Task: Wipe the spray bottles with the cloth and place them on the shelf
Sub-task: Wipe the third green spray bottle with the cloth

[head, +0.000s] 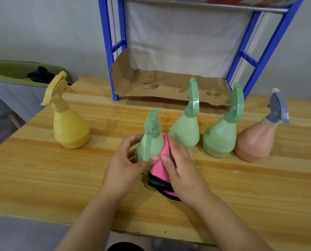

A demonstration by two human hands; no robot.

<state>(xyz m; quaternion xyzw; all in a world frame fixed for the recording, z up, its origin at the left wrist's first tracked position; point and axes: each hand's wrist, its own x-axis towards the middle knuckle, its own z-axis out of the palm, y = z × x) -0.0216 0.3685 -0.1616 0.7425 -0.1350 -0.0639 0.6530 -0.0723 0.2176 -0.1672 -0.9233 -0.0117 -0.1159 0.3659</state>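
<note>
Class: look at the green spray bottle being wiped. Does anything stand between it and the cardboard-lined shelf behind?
Yes. Another green spray bottle stands just behind and right of the held bottle, partly before the shelf. The path straight back looks open.

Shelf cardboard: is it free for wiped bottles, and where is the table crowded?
The cardboard liner on the blue shelf is bare. Table is open between the yellow bottle and the held green bottle; crowded rightward.

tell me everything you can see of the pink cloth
The pink cloth with dark edging looks soft and fuzzy, folded into layers. The right hand presses it against the side of the pale green plastic spray bottle, which the left hand steadies. Its lower folds hang at the wooden table.
</note>
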